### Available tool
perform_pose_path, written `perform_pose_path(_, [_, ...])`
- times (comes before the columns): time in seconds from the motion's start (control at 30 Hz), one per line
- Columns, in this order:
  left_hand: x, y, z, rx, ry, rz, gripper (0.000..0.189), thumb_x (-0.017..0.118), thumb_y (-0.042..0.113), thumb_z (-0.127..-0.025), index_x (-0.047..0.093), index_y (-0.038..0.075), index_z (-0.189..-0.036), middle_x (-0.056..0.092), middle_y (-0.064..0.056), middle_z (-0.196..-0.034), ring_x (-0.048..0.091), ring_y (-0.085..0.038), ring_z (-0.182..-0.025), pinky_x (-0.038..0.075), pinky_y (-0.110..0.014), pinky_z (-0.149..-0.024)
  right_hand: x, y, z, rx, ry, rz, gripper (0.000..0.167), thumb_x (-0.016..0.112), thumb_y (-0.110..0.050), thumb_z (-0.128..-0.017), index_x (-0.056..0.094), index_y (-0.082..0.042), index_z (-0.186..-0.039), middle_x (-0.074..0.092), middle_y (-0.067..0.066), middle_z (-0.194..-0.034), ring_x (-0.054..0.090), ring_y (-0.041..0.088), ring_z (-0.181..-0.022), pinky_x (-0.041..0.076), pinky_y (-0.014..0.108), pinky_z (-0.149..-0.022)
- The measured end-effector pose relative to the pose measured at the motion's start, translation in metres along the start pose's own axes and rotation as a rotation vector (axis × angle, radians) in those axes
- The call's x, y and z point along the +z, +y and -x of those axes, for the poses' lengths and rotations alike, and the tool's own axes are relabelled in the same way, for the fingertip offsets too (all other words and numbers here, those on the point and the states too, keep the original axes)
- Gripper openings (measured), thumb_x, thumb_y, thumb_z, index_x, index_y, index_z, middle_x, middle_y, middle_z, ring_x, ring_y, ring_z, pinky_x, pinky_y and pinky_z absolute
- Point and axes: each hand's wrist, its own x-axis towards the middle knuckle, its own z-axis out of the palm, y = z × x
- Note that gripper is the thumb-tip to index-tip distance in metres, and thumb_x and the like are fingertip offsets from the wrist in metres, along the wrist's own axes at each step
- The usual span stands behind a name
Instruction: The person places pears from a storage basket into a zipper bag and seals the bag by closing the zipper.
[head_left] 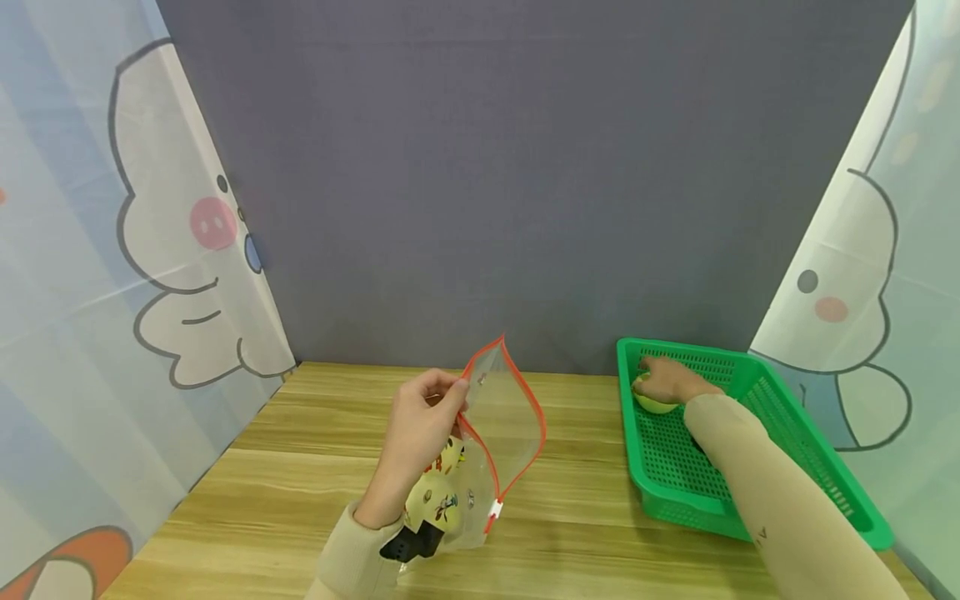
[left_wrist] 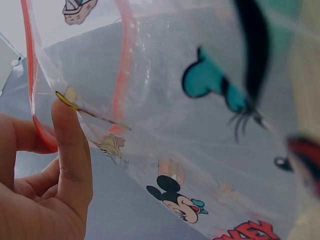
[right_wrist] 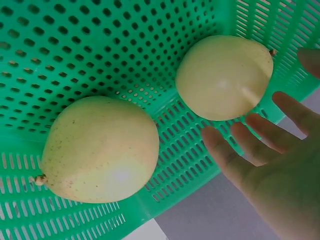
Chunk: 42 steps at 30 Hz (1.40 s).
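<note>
In the head view my left hand (head_left: 420,425) pinches the edge of a clear zip bag (head_left: 513,425) between thumb and fingers. The bag's mouth gapes, rimmed in red, with a white slider (head_left: 496,509) low on the right. Pale yellow fruit (head_left: 429,502) shows through its printed side, partly behind the hand. Fingers spread, my right hand (right_wrist: 280,165) reaches into a green basket (head_left: 632,450). Its fingertips are right beside a pale yellow pear (right_wrist: 225,77). A second, speckled pear (right_wrist: 102,150) lies nearer the wrist camera; my forearm hides part of the basket in the head view.
The basket stands at the right of a wooden table (head_left: 573,533), close to the grey back wall (head_left: 480,183). Cartoon-printed curtains (head_left: 67,333) hang at both sides. A black wrist strap (head_left: 412,542) sits on my left cuff, in front of the bag.
</note>
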Motion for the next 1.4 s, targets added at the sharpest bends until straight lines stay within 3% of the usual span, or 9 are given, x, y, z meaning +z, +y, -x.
perform_pose_path(0.3, [0.0, -0.001, 0.0, 0.008, -0.004, 0.001, 0.014, 0.065, 0.012, -0.1, 0.071, 0.001, -0.095, 0.064, -0.01, -0.076, 0.063, -0.024, -0.051, 0.059, -0.036, -0.049, 0.001, 0.002, 0.002, 0.03, -0.015, 0.064, 0.062, 0.053, -0.027, -0.096, 0.045, 0.015, -0.142, 0.042, 0.042, -0.138, 0.041, 0.063, -0.125, 0.047, 0.069, -0.092])
perform_pose_path(0.47, [-0.001, -0.001, 0.0, 0.017, -0.004, -0.006, 0.014, 0.066, 0.012, -0.1, 0.071, 0.001, -0.095, 0.064, -0.01, -0.075, 0.062, -0.023, -0.05, 0.059, -0.038, -0.048, 0.002, 0.0, 0.004, 0.047, -0.026, 0.055, 0.065, 0.054, -0.023, -0.093, 0.041, 0.013, -0.145, 0.039, 0.042, -0.136, 0.046, 0.062, -0.117, 0.049, 0.065, -0.085])
perform_pose_path(0.67, [-0.001, 0.0, 0.001, 0.011, -0.005, -0.012, 0.014, 0.066, 0.013, -0.1, 0.071, 0.001, -0.095, 0.064, -0.01, -0.077, 0.063, -0.023, -0.051, 0.059, -0.045, -0.05, 0.002, -0.002, 0.004, 0.062, -0.035, 0.042, 0.065, 0.051, -0.02, -0.092, 0.039, 0.014, -0.146, 0.032, 0.044, -0.142, 0.043, 0.062, -0.122, 0.048, 0.064, -0.088])
perform_pose_path(0.8, [0.0, 0.0, 0.001, 0.004, -0.002, -0.007, 0.014, 0.066, 0.013, -0.1, 0.071, 0.001, -0.096, 0.064, -0.012, -0.077, 0.063, -0.023, -0.051, 0.059, -0.042, -0.049, 0.003, 0.002, 0.003, 0.076, -0.038, 0.05, 0.067, 0.049, -0.019, -0.091, 0.036, 0.014, -0.148, 0.03, 0.045, -0.144, 0.042, 0.063, -0.124, 0.046, 0.056, -0.081])
perform_pose_path(0.9, [0.0, 0.0, 0.0, 0.008, -0.004, -0.002, 0.014, 0.066, 0.013, -0.1, 0.071, 0.001, -0.096, 0.064, -0.012, -0.077, 0.062, -0.023, -0.051, 0.059, -0.038, -0.048, 0.003, 0.004, 0.002, 0.08, -0.033, 0.054, 0.067, 0.05, -0.019, -0.091, 0.035, 0.013, -0.148, 0.029, 0.045, -0.145, 0.039, 0.065, -0.126, 0.047, 0.057, -0.082])
perform_pose_path(1.03, [0.0, 0.0, 0.0, 0.006, -0.008, -0.004, 0.014, 0.066, 0.013, -0.1, 0.071, 0.001, -0.096, 0.064, -0.011, -0.077, 0.062, -0.023, -0.051, 0.059, -0.037, -0.048, 0.003, 0.007, 0.001, 0.077, -0.026, 0.063, 0.067, 0.052, -0.019, -0.091, 0.037, 0.012, -0.148, 0.031, 0.045, -0.144, 0.04, 0.064, -0.125, 0.049, 0.061, -0.085])
perform_pose_path(1.2, [0.0, 0.0, 0.0, 0.002, -0.007, -0.007, 0.013, 0.066, 0.012, -0.1, 0.071, 0.001, -0.095, 0.064, -0.01, -0.077, 0.062, -0.023, -0.051, 0.059, -0.04, -0.049, 0.004, 0.009, -0.002, 0.076, -0.028, 0.06, 0.067, 0.052, -0.019, -0.09, 0.037, 0.012, -0.148, 0.036, 0.044, -0.142, 0.045, 0.061, -0.122, 0.048, 0.057, -0.082])
perform_pose_path(1.4, [0.0, 0.001, 0.0, 0.012, -0.003, -0.004, 0.013, 0.066, 0.012, -0.1, 0.071, 0.0, -0.096, 0.064, -0.009, -0.076, 0.062, -0.023, -0.051, 0.059, -0.038, -0.049, 0.005, 0.014, -0.004, 0.051, -0.009, 0.055, 0.067, 0.055, -0.02, -0.089, 0.041, 0.012, -0.146, 0.046, 0.04, -0.134, 0.052, 0.048, -0.107, 0.046, 0.05, -0.074])
